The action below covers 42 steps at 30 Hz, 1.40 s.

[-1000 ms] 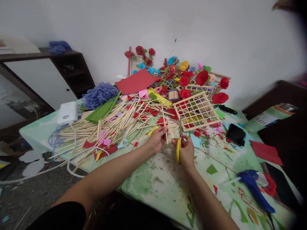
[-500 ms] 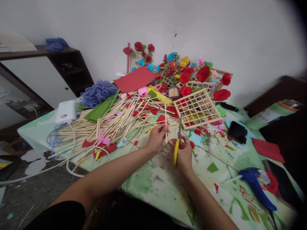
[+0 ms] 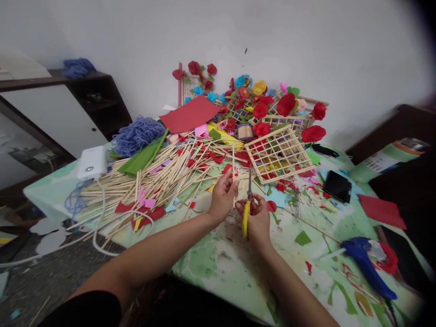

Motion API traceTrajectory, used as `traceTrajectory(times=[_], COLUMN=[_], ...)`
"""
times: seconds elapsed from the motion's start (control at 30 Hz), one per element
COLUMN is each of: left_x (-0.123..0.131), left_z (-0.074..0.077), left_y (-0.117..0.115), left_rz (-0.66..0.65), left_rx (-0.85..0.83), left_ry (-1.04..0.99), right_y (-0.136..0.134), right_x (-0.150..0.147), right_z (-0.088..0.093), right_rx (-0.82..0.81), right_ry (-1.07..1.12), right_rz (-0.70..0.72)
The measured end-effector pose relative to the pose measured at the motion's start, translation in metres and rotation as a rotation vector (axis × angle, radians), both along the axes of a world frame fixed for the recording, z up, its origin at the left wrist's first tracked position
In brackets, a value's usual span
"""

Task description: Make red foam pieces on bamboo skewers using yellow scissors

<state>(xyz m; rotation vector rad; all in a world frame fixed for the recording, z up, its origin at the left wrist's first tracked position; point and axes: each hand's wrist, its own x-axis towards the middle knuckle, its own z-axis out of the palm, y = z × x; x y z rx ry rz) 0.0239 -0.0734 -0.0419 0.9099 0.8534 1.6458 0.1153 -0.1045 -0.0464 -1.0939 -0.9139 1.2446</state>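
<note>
Pinched between the thumb and fingers of my left hand (image 3: 222, 200) is a thin wooden stick (image 3: 233, 159), held upright. Close beside it on the right, my right hand (image 3: 258, 220) is closed around yellow-handled scissors (image 3: 245, 220). Their metal blades point away from me and look closed or nearly so, just right of the stick. Beyond my hands lies a heap of loose wooden sticks (image 3: 170, 175) mixed with coloured paper scraps. A lattice of glued sticks (image 3: 279, 154) rests behind the scissors.
Red, blue and yellow paper flowers (image 3: 260, 110) stand along the wall. A blue glue gun (image 3: 369, 268) lies at the right, near a black phone (image 3: 337, 186) and a green bottle (image 3: 384, 160). Blue yarn (image 3: 139, 136) and a white power bank (image 3: 91, 163) sit at the left.
My right hand with the scissors has shifted slightly left, nearer the stick. My left hand still holds the stick and has barely moved. The camera view has shifted a little.
</note>
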Motion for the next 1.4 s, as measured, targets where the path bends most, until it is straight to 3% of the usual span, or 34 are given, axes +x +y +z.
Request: traceTrajectory(times=[0.6, 1.1, 1.4], left_x=[-0.014, -0.018, -0.019], left_z=[0.011, 0.0, -0.005], left_y=[-0.002, 0.005, 0.012], left_rz=[-0.164, -0.133, -0.206], left_rx=[0.127, 0.207, 0.243], left_ry=[0.339, 0.493, 0.433], right_y=[-0.003, -0.001, -0.001], right_x=[0.009, 0.015, 0.016], right_z=[0.007, 0.004, 0.003], right_rx=[0.012, -0.005, -0.064], right_ry=[0.0, 0.012, 0.009], right_rz=[0.056, 0.088, 0.095])
